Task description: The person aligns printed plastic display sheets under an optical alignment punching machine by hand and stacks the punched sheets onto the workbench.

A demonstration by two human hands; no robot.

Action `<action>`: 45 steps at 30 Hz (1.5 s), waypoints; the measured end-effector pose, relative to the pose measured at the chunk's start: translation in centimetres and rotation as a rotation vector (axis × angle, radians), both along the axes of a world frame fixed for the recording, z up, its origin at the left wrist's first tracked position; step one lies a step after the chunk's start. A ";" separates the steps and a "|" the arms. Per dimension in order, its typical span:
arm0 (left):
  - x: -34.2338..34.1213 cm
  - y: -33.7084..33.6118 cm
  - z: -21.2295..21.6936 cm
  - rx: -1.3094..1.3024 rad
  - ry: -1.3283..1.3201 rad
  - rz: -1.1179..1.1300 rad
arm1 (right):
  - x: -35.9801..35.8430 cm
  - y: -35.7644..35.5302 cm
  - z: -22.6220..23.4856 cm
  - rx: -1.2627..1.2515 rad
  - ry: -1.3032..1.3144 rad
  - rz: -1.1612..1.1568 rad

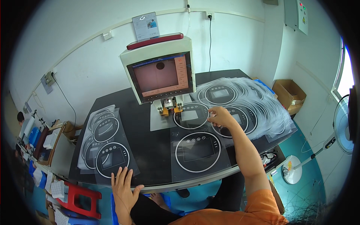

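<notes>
My right hand [221, 116] has its fingers closed at the right edge of a clear printed sheet [191, 123]. That sheet, with a white ring and a small window, lies partly under the head of a machine with a screen [156, 77]. A second ringed sheet [198, 152] lies flat in front of it, near the table's front edge. My left hand [125, 189] is spread, palm down, its fingertips at the near edge of a sheet [112, 159] on the left pile. Whether it presses on that sheet I cannot tell.
A wide fanned heap of sheets [268, 108] covers the right of the black table [150, 165]. Beyond its right end are a cardboard box [289, 93] and a standing fan [342, 125]. A red stool [84, 200] stands on the floor at lower left.
</notes>
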State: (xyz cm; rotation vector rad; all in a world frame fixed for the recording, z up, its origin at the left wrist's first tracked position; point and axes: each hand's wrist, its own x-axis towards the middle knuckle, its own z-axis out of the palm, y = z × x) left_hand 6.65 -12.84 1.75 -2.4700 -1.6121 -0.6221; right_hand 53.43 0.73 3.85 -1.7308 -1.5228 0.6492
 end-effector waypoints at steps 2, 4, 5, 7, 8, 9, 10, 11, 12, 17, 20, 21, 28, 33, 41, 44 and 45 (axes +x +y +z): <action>-0.4 -0.6 0.5 -0.002 -0.009 -0.022 | 0.0 -0.1 0.3 -0.003 0.018 -0.002; -1.3 -0.7 1.1 -0.066 -0.045 -0.023 | 0.7 0.0 0.5 -0.062 0.031 0.064; -1.8 -0.5 1.4 -0.065 -0.044 -0.023 | 1.1 -0.1 0.7 -0.062 0.031 0.063; -2.9 0.0 2.0 -0.113 -0.178 -0.058 | 1.2 -0.4 1.1 -0.116 0.222 0.136; -3.0 0.3 2.1 -0.076 -0.252 -0.118 | 1.1 -0.2 1.0 -0.115 0.223 0.137; -3.0 0.7 2.1 -0.074 -0.251 -0.120 | 1.1 0.0 0.7 -0.063 0.256 0.104; -2.9 1.2 2.0 -0.018 -0.381 -0.104 | 1.0 0.3 0.3 -0.011 0.288 0.071; -2.8 1.7 1.8 0.038 -0.511 -0.088 | 0.9 0.6 -0.2 -0.009 0.288 0.069; -2.6 2.2 1.4 0.089 -0.635 0.008 | 0.4 1.0 -0.6 0.062 0.293 -0.002; 0.0 3.5 1.4 0.412 -0.926 0.144 | -1.0 1.9 -1.5 0.181 0.223 -0.172; 3.7 3.6 1.5 0.412 -0.698 0.041 | -1.3 2.3 -2.2 0.255 0.191 -0.235; 4.7 3.8 1.2 0.376 -0.630 -0.046 | -1.2 2.7 -2.7 0.281 0.162 -0.267; 7.7 3.8 -1.0 0.162 -0.429 -0.149 | -1.7 4.1 -3.6 0.349 0.013 -0.320; 7.6 3.9 -1.1 0.171 -0.410 -0.142 | -1.4 4.6 -4.5 0.431 -0.070 -0.342; 7.5 3.8 -1.2 0.150 -0.441 -0.142 | -0.5 5.7 -6.1 0.524 -0.146 -0.365; 7.7 3.9 -1.2 0.150 -0.444 -0.146 | 0.7 6.3 -7.0 0.442 -0.139 -0.362; 7.7 4.0 -1.2 0.158 -0.442 -0.154 | 0.9 6.4 -7.1 0.570 -0.317 -0.377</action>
